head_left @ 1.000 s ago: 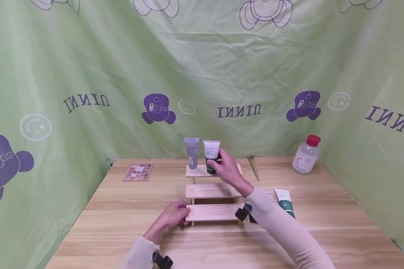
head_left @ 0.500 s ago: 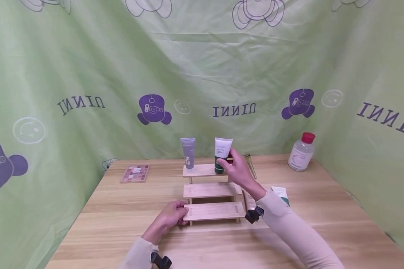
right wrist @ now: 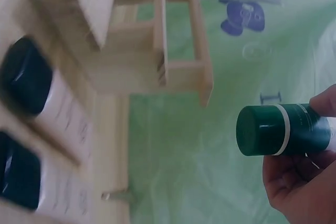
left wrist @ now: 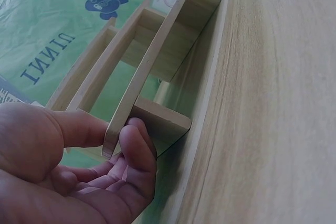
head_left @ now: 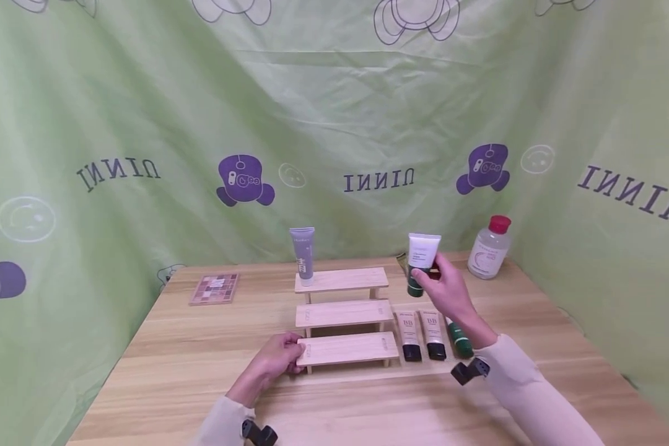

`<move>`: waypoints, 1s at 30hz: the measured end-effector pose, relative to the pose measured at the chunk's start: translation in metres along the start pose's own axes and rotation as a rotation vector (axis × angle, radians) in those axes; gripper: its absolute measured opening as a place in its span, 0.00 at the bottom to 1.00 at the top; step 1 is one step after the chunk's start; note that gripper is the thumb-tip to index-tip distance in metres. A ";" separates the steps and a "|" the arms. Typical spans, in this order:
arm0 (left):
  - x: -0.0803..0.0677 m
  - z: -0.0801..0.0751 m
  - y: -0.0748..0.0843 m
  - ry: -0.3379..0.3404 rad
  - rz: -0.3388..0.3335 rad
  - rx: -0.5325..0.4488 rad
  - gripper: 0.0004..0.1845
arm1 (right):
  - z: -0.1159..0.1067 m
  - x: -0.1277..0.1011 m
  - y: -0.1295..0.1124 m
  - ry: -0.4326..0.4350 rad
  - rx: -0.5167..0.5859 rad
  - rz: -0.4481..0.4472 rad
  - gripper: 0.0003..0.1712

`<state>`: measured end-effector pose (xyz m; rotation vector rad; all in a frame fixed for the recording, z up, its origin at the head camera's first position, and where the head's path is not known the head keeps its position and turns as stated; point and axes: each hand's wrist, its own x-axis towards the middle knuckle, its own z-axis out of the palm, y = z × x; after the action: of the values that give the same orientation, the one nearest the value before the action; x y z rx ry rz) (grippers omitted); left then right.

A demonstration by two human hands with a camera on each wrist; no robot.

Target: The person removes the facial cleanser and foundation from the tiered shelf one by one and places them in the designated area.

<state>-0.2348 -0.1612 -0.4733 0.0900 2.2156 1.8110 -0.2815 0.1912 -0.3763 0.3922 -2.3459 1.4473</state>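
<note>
Fingers of the left hand [head_left: 279, 358] pinch the stepped wooden rack's [head_left: 341, 314] lowest shelf, steadying it, while the right hand [head_left: 448, 290] grips a green-capped tube [head_left: 422, 262] upright, clear of it.

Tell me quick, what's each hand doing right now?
Left hand: pinching the end of the lowest shelf of the wooden stand.
Right hand: holding the green-capped tube in the air.

Head: looks forward and down from above onto the light wooden table [head_left: 201, 396].
Left wrist: low, very near the three-step wooden stand [left wrist: 157, 61].
Right wrist: close, tilted sideways.
Shared: the stand [head_left: 342, 313], all three.
</note>
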 end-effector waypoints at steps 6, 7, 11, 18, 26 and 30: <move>-0.001 -0.003 0.000 0.004 -0.005 -0.014 0.20 | -0.029 -0.017 0.030 0.038 -0.123 0.086 0.24; -0.001 -0.003 0.000 0.002 -0.004 -0.017 0.20 | -0.033 -0.020 0.036 0.044 -0.137 0.097 0.24; -0.001 -0.002 -0.001 -0.004 -0.005 -0.012 0.20 | -0.045 -0.029 0.060 0.056 -0.171 0.146 0.24; -0.004 -0.004 -0.001 -0.010 -0.015 -0.003 0.19 | -0.059 -0.040 0.087 0.053 -0.199 0.240 0.28; -0.001 -0.004 0.000 0.002 -0.001 0.008 0.20 | -0.071 -0.041 0.101 0.011 -0.230 0.317 0.34; 0.000 -0.002 0.001 -0.005 0.000 0.008 0.19 | -0.079 -0.044 0.105 -0.034 -0.275 0.375 0.37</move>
<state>-0.2353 -0.1633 -0.4719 0.0962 2.2201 1.8002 -0.2734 0.3101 -0.4464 -0.1045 -2.7028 1.2403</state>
